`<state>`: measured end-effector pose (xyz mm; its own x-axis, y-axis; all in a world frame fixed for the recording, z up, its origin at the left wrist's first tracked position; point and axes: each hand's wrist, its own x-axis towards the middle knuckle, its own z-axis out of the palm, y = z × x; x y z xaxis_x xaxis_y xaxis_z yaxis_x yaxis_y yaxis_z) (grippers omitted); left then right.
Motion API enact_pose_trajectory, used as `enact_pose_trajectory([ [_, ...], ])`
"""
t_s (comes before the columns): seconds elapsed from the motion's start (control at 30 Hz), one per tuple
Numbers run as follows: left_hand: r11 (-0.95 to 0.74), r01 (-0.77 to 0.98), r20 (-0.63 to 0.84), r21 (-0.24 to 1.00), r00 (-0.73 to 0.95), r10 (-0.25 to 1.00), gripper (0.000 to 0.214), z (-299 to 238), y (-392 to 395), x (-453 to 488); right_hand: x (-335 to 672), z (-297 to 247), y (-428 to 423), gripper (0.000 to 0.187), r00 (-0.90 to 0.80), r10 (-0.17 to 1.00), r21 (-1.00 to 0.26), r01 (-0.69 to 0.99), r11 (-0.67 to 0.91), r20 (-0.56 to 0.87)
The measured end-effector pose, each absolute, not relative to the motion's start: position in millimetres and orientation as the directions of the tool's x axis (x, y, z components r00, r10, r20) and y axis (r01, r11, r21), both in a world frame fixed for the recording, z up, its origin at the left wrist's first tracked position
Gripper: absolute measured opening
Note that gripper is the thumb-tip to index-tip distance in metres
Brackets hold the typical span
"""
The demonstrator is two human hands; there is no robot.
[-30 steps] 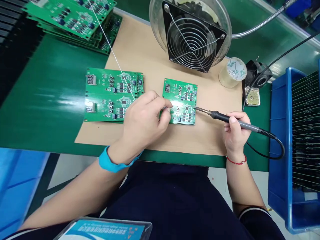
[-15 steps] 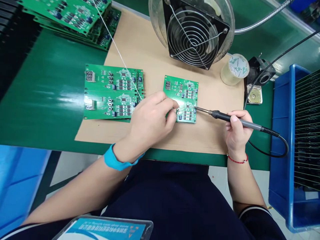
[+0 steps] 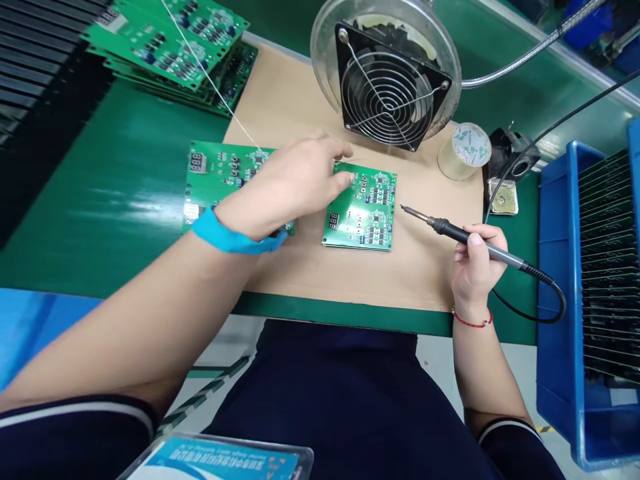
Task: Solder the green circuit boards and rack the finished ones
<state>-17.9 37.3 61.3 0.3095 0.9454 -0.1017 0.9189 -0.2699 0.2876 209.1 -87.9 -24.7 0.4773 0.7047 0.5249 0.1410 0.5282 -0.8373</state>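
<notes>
My left hand (image 3: 305,173), wearing a blue wristband, reaches to the upper left of a small green circuit board (image 3: 357,230). Its thumb lies over the board's upper part and the index finger is apart from it, past the far edge. A thin strand of solder wire (image 3: 210,79) runs down from above into this hand; the curled fingers around it are hidden. My right hand (image 3: 477,263) is closed round the handle of a soldering iron (image 3: 453,231). The iron's tip points left, off the board's right edge, over the brown sheet.
Larger circuit boards (image 3: 210,187) lie at left, partly under my left forearm. More boards are stacked (image 3: 170,47) at the back left. A round fan (image 3: 387,100) stands behind, beside a tape roll (image 3: 465,152) and an iron-cleaning sponge (image 3: 503,195). A blue bin (image 3: 557,287) of boards is at right.
My left hand has moved up from the small board's middle to its top left, spreading thumb and index finger. The iron's tip has come away from the board, to the right.
</notes>
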Motion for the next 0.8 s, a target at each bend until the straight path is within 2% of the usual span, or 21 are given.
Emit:
enact_pose_trajectory([
  [0.07, -0.324, 0.904, -0.137, 0.280, 0.372, 0.918, 0.050, 53.7, 46.8, -17.2, 210.8, -26.5, -86.7, 0.012, 0.504, 0.700, -0.848, 0.139, 0.512, 0.505],
  [0.17, -0.367, 0.892, -0.116, 0.264, 0.407, 0.906, 0.044, 41.7, 52.1, -21.6, 211.8, -25.7, -84.1, 0.015, 0.552, 0.701, -0.872, 0.107, 0.478, 0.452],
  [0.3, -0.355, 0.915, -0.153, 0.191, 0.385, 0.910, 0.039, 41.3, 47.6, -28.9, 208.5, -14.4, -83.9, 0.021, 0.609, 0.718, -0.919, 0.048, 0.392, 0.338],
  [0.37, -0.317, 0.926, -0.159, 0.205, 0.351, 0.923, 0.038, 46.5, 44.6, -31.4, 203.5, -6.4, -87.3, 0.021, 0.577, 0.749, -0.931, 0.060, 0.360, 0.326],
  [0.43, -0.244, 0.916, -0.113, 0.318, 0.292, 0.950, 0.032, 52.0, 43.1, -33.9, 195.2, -0.2, -92.0, 0.019, 0.502, 0.786, -0.929, 0.116, 0.353, 0.361],
  [0.53, -0.160, 0.806, -0.035, 0.569, 0.219, 0.975, 0.018, 54.8, 44.1, -40.1, 177.0, 0.8, -97.1, 0.017, 0.409, 0.802, -0.899, 0.235, 0.368, 0.436],
  [0.63, -0.295, 0.665, 0.086, 0.686, 0.329, 0.941, 0.009, 47.5, 47.1, -49.9, 160.1, -7.7, -96.1, 0.013, 0.439, 0.743, -0.861, 0.324, 0.393, 0.505],
  [0.7, -0.450, 0.623, 0.190, 0.639, 0.439, 0.878, 0.012, 40.3, 48.0, -55.9, 154.6, -14.6, -93.5, 0.012, 0.455, 0.696, -0.828, 0.382, 0.411, 0.556],
  [0.8, -0.576, 0.674, 0.254, 0.463, 0.521, 0.815, 0.022, 35.7, 45.4, -58.6, 155.4, -21.1, -90.7, 0.010, 0.408, 0.672, -0.775, 0.456, 0.438, 0.619],
])
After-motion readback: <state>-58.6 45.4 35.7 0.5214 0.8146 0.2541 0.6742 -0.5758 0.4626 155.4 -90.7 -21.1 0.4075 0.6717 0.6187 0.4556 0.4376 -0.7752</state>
